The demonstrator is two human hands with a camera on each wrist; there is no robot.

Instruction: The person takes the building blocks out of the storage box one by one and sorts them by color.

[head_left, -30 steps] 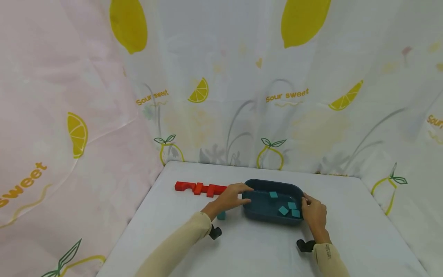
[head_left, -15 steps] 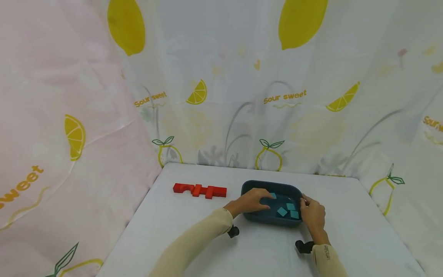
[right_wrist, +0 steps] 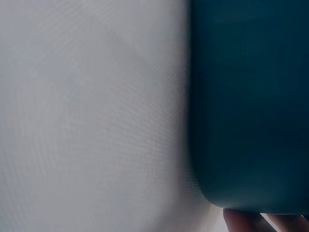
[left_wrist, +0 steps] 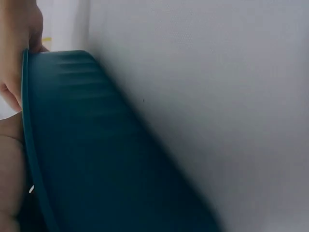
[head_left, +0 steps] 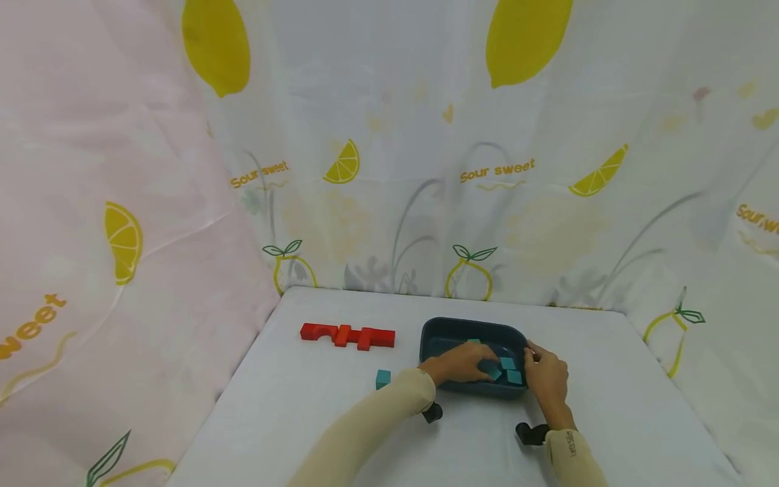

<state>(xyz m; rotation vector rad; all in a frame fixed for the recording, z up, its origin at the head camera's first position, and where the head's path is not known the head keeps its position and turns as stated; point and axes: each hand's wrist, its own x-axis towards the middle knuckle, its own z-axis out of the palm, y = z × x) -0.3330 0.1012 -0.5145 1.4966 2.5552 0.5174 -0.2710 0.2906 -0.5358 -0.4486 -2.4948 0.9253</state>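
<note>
A dark teal tray [head_left: 450, 327] with rounded corners rests on the white table, several light teal blocks [head_left: 514, 377] lying in its right part. My left hand [head_left: 464, 362] reaches over the near rim into it, thumb and fingers curled around one teal block [head_left: 494, 373]; its fingertips partly cover that block. At the right end, my right hand [head_left: 546, 377] pinches the rim between thumb and fingers. The left wrist view shows the tray's outer wall [left_wrist: 96, 145], with the right hand [left_wrist: 17, 48] on the rim. Fingers [right_wrist: 241, 221] appear below the tray's wall in the right wrist view.
One loose teal block [head_left: 383, 379] sits on the table [head_left: 274, 399] beside the left sleeve. Farther back on the left, several red blocks [head_left: 347, 336] stand joined in a row. A lemon-printed curtain [head_left: 389, 169] encloses the back and sides.
My left hand has moved right, from the tray's left rim into it and up to a teal block. The loose block, covered by the arm midway, shows again. The right hand keeps its hold.
</note>
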